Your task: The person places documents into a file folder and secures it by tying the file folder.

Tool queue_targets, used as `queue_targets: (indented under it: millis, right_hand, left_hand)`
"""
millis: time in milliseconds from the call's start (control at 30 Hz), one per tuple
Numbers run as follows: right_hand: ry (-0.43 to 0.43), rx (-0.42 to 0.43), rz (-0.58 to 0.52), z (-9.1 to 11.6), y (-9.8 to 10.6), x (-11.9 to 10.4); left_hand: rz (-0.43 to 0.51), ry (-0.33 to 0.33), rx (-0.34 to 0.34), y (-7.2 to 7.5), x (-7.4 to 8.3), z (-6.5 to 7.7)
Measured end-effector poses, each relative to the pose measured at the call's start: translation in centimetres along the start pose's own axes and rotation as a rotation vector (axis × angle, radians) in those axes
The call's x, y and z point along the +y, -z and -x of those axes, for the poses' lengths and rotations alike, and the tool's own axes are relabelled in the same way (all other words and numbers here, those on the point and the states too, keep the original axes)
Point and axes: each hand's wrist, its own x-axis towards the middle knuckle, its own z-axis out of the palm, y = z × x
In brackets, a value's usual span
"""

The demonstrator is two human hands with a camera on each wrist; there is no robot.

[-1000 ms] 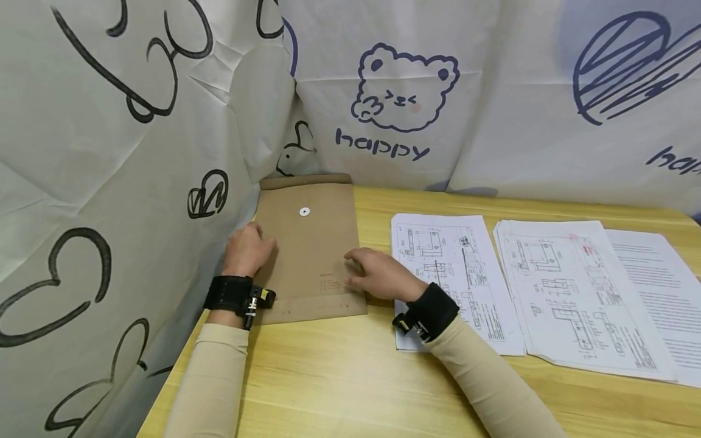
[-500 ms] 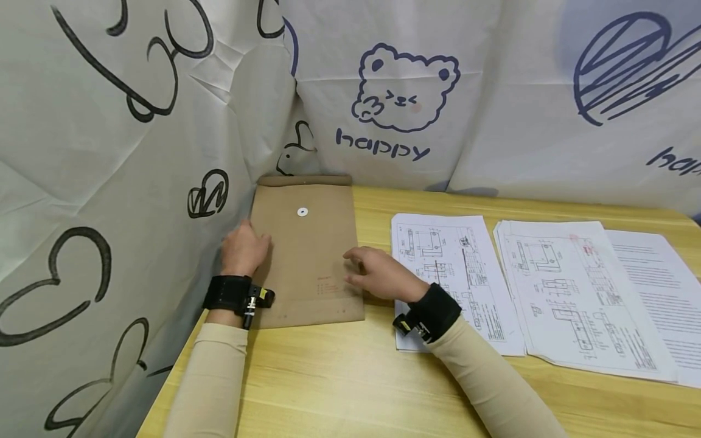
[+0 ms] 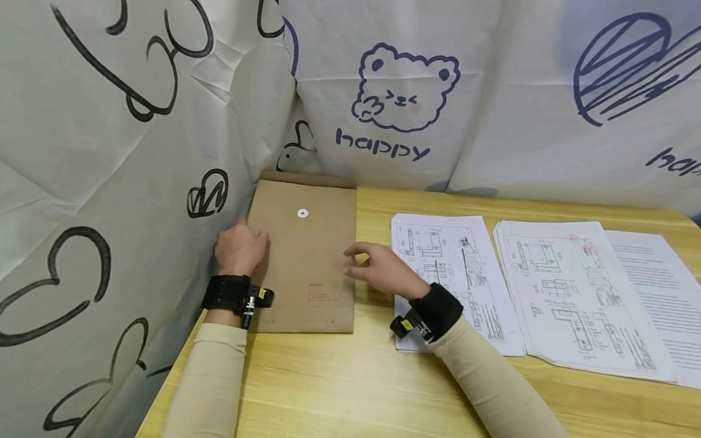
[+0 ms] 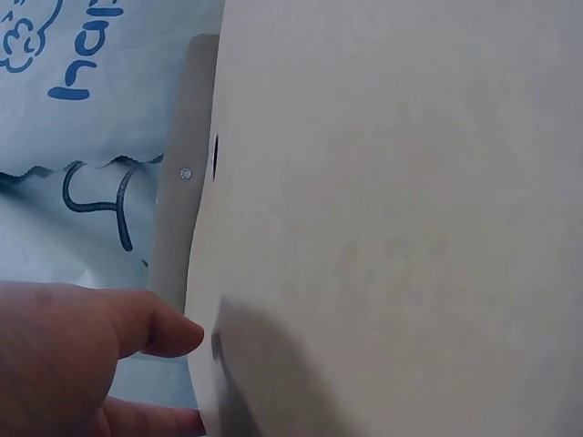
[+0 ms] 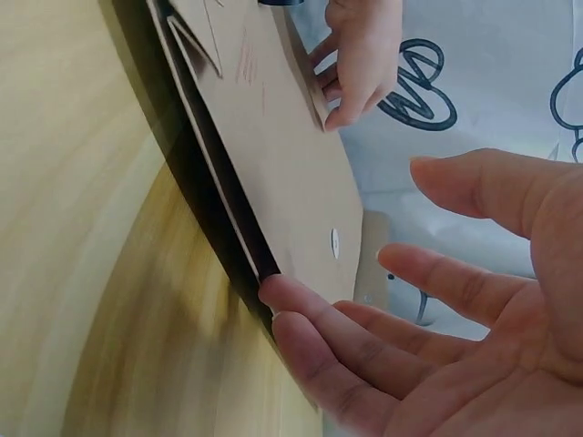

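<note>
A brown kraft-paper document envelope lies on the table, with a white round button near its far end. In the head view, my left hand is at its left edge and grips it there, fingers curled, some of them hidden. The left hand's thumb is close to the envelope in the left wrist view. My right hand is beside the right edge, thumb and fingers apart. Two of its fingertips touch the slightly gaping right edge in the right wrist view, and it grips nothing.
A stack of printed drawings lies right of the envelope, partly under the right forearm. More drawings and a text sheet lie farther right. White curtains with dark doodles stand behind and at the left of the wooden table.
The envelope has turned slightly, its near end shifting left and toward me. My left hand has moved a little left, while the right hand has stayed nearly in place, thumb and fingers spread wider.
</note>
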Motion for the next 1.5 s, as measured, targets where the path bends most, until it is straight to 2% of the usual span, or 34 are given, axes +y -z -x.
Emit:
queue_targets:
  millis: [200,500,667,767,967,1100,1500]
  right_hand:
    - [-0.008,-0.002,-0.018,0.1,0.1,0.1]
    - [-0.012,-0.04,-0.044,0.5,0.1,0.2]
    - [-0.02,-0.043,-0.071,0.8,0.1,0.1]
    - [-0.023,-0.046,-0.085,1.0,0.1,0.0]
    - [-0.022,-0.054,-0.095,1.4,0.2,-0.1]
    - [-0.017,-0.058,-0.113,1.7,0.4,-0.2]
    - [-0.002,-0.055,-0.158,2.7,0.8,0.2]
  left_hand:
    - [0.065,0.002,-0.016,0.0,0.0,-0.2]
    - [0.251,0.031,-0.015,-0.1,0.0,-0.5]
    - [0.299,0.037,-0.009,-0.2,0.2,-0.4]
    - [0.315,0.023,0.012,-0.4,0.3,-0.4]
    - [0.327,-0.046,0.103,-1.0,0.4,-0.6]
    - [0.367,-0.084,0.151,-1.2,0.5,-0.7]
    - [0.452,-0.104,0.137,-1.1,1.0,-0.5]
